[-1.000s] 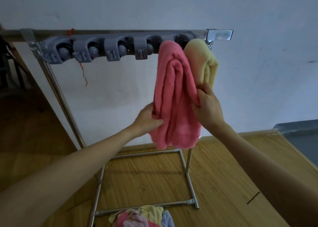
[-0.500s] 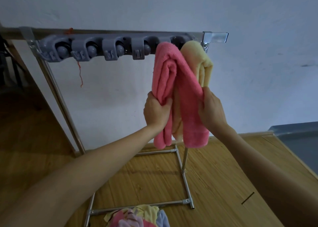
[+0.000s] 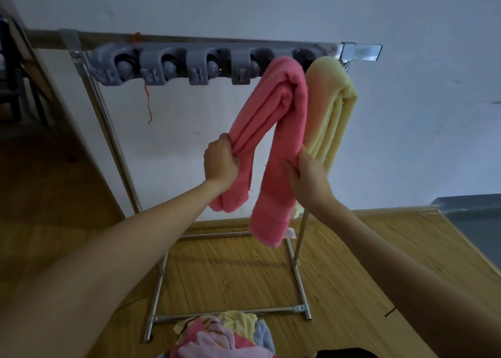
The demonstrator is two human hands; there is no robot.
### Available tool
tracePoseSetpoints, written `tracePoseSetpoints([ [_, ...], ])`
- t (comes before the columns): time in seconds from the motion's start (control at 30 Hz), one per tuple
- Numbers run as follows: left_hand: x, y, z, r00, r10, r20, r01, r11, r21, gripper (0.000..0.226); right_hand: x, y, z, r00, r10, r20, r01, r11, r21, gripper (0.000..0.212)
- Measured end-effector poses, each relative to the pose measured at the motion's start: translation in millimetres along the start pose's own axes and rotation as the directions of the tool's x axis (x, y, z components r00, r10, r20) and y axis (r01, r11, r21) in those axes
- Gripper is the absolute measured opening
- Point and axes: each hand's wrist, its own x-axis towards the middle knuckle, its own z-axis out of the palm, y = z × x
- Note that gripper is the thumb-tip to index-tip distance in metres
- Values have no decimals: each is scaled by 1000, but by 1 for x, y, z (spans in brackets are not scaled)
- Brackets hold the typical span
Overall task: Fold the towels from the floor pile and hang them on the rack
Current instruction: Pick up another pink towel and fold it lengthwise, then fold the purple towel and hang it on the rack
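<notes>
The pink towel (image 3: 273, 130), soft, limp and light, hangs over the right end of the rack (image 3: 189, 67) beside the yellow towel (image 3: 330, 108); the left hand (image 3: 221, 165) clenches its left tail, the right hand (image 3: 306, 176) pinches its right tail: grip bunched folds, not loose edges.

Fuzzy terry cloth is being shown by the pink towel (image 3: 273, 130); shiny metal by the rack (image 3: 108, 130); grained wood by the floor (image 3: 244, 276).

A pink towel (image 3: 282, 108) hangs over the rack (image 3: 206, 62). The left hand (image 3: 221, 165) grips one half, the right hand (image 3: 307, 176) holds the other, a yellow towel (image 3: 332, 108) just beyond its fingertips.
</notes>
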Motion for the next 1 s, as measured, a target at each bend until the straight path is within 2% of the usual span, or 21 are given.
tracePoseSetpoints([
  [0.17,5,-5,-14,996,89,-9,-88,992,86,14,10,-6,22,997,77,9,-77,997,-8,22],
  [0.33,5,-6,-6,995,95,-3,-95,991,97,12,17,0,30,980,200,-6,-200,976,-81,25],
  [0.5,-16,1,14,989,129,68,-129,992,-8,23,14,14,30,972,234,35,-230,969,-91,21],
  [0.6,-32,5,26,977,148,156,-133,986,-102,36,1,28,30,966,247,81,-241,967,-76,19],
  [0.7,-55,-2,34,948,176,267,-131,975,-178,40,-24,45,36,953,268,142,-263,963,-58,22],
  [0.83,-94,-31,46,898,149,415,-88,983,-162,38,-67,71,51,922,313,225,-313,949,-39,26],
  [1.0,-166,-108,54,729,-135,671,94,991,98,55,-129,104,89,832,431,348,-399,902,-163,36],
])
